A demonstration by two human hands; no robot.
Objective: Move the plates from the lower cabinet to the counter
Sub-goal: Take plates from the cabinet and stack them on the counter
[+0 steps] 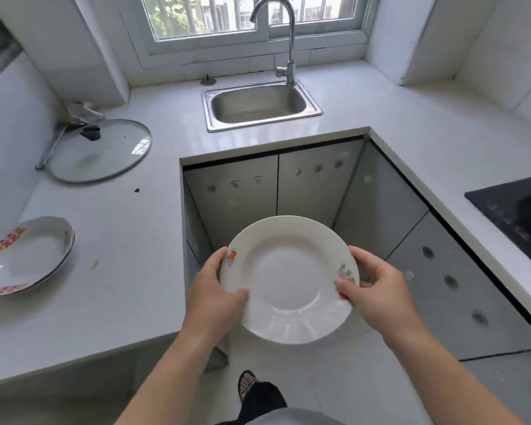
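A white plate (288,277) with small fruit prints on its rim is held level in front of me, above the floor between the counters. My left hand (215,289) grips its left rim and my right hand (374,289) grips its right rim. Another plate (25,256) with red flower prints rests on the white counter (120,240) at the far left. The grey lower cabinet doors (288,191) under the sink appear closed.
A glass pot lid (101,151) lies on the left counter near the wall. A steel sink (261,105) with a tall tap (285,41) sits under the window. A black hob (515,216) is set in the right counter. My foot (249,384) shows on the tiled floor.
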